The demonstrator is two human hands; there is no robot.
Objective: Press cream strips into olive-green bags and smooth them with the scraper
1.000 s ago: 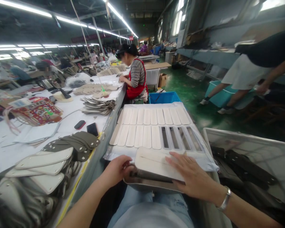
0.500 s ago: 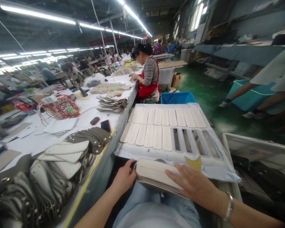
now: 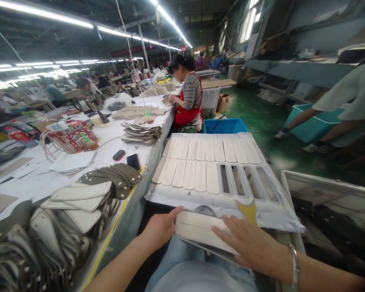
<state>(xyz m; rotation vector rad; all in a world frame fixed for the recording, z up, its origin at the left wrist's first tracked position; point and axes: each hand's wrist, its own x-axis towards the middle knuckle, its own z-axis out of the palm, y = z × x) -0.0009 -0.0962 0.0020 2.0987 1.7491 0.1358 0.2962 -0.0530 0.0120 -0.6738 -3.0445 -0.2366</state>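
A stack of cream leather strips [image 3: 197, 229] lies on a flat tray [image 3: 214, 250] across my lap. My left hand [image 3: 159, 228] grips the stack's left end, fingers curled round it. My right hand [image 3: 246, 240] lies flat on top of the stack, fingers spread. Just beyond, a board [image 3: 176, 196] covered in white film carries two rows of cream strips [image 3: 200, 162] and several grey slotted pieces [image 3: 240, 180]. A small yellow piece [image 3: 247, 211] pokes up beside my right fingers.
A long worktable [image 3: 109, 150] on the left holds piles of grey and cream leather parts [image 3: 79, 202], two phones [image 3: 133, 161] and a patterned bag [image 3: 74, 138]. A seated person in a red apron [image 3: 187, 95] works ahead. A bin [image 3: 328, 202] stands right; another person [image 3: 343, 101] bends there.
The view has shifted slightly left. My left hand has opened a little along the stack's end and my right hand has slid a bit down it. The yellow piece came into view.
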